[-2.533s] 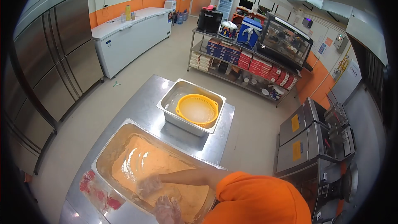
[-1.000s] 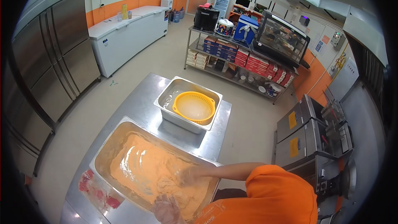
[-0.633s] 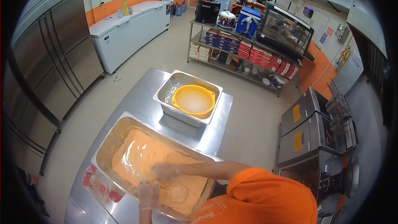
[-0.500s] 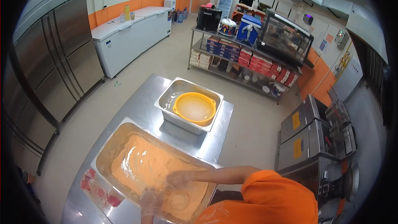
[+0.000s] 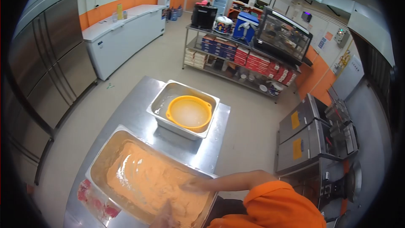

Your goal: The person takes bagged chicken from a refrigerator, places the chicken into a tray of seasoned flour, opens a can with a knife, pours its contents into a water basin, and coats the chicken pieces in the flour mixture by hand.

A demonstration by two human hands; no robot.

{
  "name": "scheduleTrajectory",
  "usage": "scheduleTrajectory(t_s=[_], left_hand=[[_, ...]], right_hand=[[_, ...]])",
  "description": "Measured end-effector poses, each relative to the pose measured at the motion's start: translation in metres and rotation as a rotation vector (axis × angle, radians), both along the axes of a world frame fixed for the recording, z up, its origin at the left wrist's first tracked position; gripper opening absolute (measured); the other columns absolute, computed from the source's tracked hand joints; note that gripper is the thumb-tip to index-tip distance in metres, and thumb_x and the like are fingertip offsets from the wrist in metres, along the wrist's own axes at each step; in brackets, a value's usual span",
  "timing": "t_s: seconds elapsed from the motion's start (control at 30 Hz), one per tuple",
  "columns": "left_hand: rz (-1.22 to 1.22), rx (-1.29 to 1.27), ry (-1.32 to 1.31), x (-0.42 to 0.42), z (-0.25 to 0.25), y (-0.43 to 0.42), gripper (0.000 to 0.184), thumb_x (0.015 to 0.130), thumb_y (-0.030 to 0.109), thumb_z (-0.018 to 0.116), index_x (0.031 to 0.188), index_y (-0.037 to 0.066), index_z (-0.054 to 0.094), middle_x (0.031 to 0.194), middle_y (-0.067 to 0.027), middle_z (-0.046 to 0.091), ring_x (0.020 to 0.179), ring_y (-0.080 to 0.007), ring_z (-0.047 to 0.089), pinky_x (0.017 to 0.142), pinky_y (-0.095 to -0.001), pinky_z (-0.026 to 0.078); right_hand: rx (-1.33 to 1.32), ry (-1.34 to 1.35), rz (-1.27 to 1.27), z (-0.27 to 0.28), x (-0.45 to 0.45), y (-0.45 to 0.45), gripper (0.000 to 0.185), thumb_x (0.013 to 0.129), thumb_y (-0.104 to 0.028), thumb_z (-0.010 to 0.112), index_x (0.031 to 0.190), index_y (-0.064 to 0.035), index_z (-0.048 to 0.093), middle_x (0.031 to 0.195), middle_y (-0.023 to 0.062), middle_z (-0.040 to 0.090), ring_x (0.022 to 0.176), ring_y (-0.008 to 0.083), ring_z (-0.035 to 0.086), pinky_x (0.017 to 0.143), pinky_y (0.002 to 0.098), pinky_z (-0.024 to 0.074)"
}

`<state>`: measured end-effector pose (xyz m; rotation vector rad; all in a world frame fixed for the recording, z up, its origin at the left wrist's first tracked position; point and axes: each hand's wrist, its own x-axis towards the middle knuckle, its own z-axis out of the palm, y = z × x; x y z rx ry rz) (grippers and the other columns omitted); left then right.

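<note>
A deep steel pan [image 5: 101,152] on the table holds a wide bed of orange powder [image 5: 139,181], piled unevenly with ridges and smooth patches. My right hand [image 5: 196,184], in a thin clear glove, reaches in from the right and rests in the powder; its fingers blend into it. Nearer the bottom edge, my left hand [image 5: 166,217] is also in the powder, blurred, with its fingertips pointing up the pan. Powder covers or blurs both sets of fingers, so whatever they may hold is hidden.
Behind the pan stands a smaller steel pan [image 5: 158,105] with a yellow colander [image 5: 168,112] inside. A clear plastic bag with red print [image 5: 95,198] lies left of the large pan. The steel table [image 5: 139,101] ends toward a shelf [image 5: 236,80] and chest freezer [image 5: 122,38].
My hands have moved apart: the right slid to the right, the left lower. The round hollow in the powder is disturbed. The whole view has shifted slightly.
</note>
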<state>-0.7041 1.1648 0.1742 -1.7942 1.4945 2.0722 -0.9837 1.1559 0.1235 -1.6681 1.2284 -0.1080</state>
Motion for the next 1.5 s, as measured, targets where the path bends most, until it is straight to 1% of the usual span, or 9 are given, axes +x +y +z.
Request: scheduleTrajectory(t_s=[0.07, 0.43, 0.7, 0.83, 0.93, 1.03, 1.07, 1.4, 1.5], left_hand=[[0.182, -0.006, 0.098, -0.002, -0.002, 0.013, 0.065, 0.099, 0.050, 0.036, 0.121, -0.006, 0.061, 0.121, -0.0272, 0.062, 0.107, -0.0372, 0.063, 0.097, -0.0445, 0.046], [0.665, -0.134, 0.255, 0.009, 0.008, 0.040, 0.054, 0.098, 0.038, 0.041, 0.123, -0.007, 0.059, 0.123, -0.0267, 0.061, 0.108, -0.0358, 0.062, 0.097, -0.0430, 0.048], [0.682, 0.030, 0.357, -0.027, -0.010, 0.075, 0.047, 0.098, 0.029, 0.044, 0.125, -0.008, 0.057, 0.124, -0.0264, 0.060, 0.109, -0.0347, 0.062, 0.097, -0.0420, 0.049], [0.710, -0.046, 0.370, -0.015, 0.003, 0.062, 0.044, 0.098, 0.025, 0.046, 0.125, -0.008, 0.056, 0.124, -0.0263, 0.060, 0.110, -0.0342, 0.061, 0.097, -0.0414, 0.049], [0.732, -0.048, 0.377, -0.010, 0.006, 0.063, 0.042, 0.098, 0.022, 0.047, 0.126, -0.009, 0.055, 0.125, -0.0261, 0.059, 0.110, -0.0338, 0.061, 0.098, -0.0411, 0.050], [0.751, 0.026, 0.407, -0.023, -0.005, 0.078, 0.040, 0.098, 0.018, 0.049, 0.126, -0.009, 0.055, 0.125, -0.0260, 0.059, 0.110, -0.0334, 0.061, 0.098, -0.0407, 0.050], [0.754, 0.057, 0.419, -0.028, -0.009, 0.081, 0.039, 0.098, 0.017, 0.049, 0.126, -0.009, 0.055, 0.125, -0.0260, 0.059, 0.110, -0.0333, 0.061, 0.098, -0.0405, 0.050], [0.831, -0.207, 0.672, -0.006, 0.083, 0.040, 0.035, 0.098, 0.006, 0.054, 0.128, -0.010, 0.053, 0.127, -0.0256, 0.057, 0.111, -0.0320, 0.060, 0.098, -0.0392, 0.052], [-0.074, -1.147, -0.399, 0.018, 0.071, 0.048, 0.040, 0.093, 0.024, 0.057, 0.123, -0.004, 0.059, 0.130, -0.0251, 0.056, 0.121, -0.0373, 0.055, 0.102, -0.0411, 0.045]], right_hand=[[-0.133, -0.102, 0.069, -0.085, 0.006, 0.015, 0.047, 0.103, -0.040, 0.040, 0.134, -0.0084, 0.055, 0.133, 0.0164, 0.056, 0.121, 0.0300, 0.053, 0.104, 0.0398, 0.0407], [0.588, -0.166, -0.676, 0.115, 0.039, -0.035, 0.028, 0.097, -0.028, 0.047, 0.112, -0.0069, 0.059, 0.103, 0.0031, 0.063, 0.084, 0.0228, 0.062, 0.069, 0.0443, 0.0466], [-0.035, 0.386, 0.713, 0.006, 0.067, 0.008, 0.037, 0.097, -0.023, 0.047, 0.125, 0.0001, 0.054, 0.129, 0.0203, 0.056, 0.123, 0.0313, 0.054, 0.102, 0.0459, 0.0430], [-0.584, 0.091, 0.464, -0.053, 0.056, 0.030, 0.051, 0.096, -0.026, 0.049, 0.139, 0.0002, 0.043, 0.147, 0.0245, 0.041, 0.135, 0.0334, 0.043, 0.111, 0.0443, 0.0359], [-0.867, -0.049, 0.069, 0.036, 0.048, -0.008, 0.034, 0.092, -0.024, 0.057, 0.111, 0.0027, 0.066, 0.117, 0.0220, 0.066, 0.115, 0.0316, 0.061, 0.100, 0.0433, 0.0453], [0.154, 0.425, 0.280, 0.022, 0.020, -0.028, 0.053, 0.101, -0.036, 0.045, 0.143, -0.0029, 0.044, 0.147, 0.0220, 0.042, 0.134, 0.0338, 0.044, 0.112, 0.0443, 0.0356], [0.234, 0.038, 0.271, -0.017, 0.000, -0.006, 0.051, 0.102, -0.036, 0.043, 0.140, -0.0027, 0.047, 0.144, 0.0228, 0.045, 0.132, 0.0341, 0.046, 0.111, 0.0437, 0.0367], [-0.459, 0.111, 0.268, 0.045, 0.048, -0.062, 0.034, 0.096, -0.018, 0.049, 0.125, -0.0023, 0.058, 0.119, 0.0173, 0.060, 0.107, 0.0272, 0.059, 0.095, 0.0382, 0.0471], [-0.880, 0.250, 0.384, 0.069, 0.067, -0.129, 0.032, 0.095, -0.014, 0.050, 0.124, -0.0021, 0.057, 0.115, 0.0172, 0.060, 0.101, 0.0267, 0.060, 0.091, 0.0371, 0.0490]])
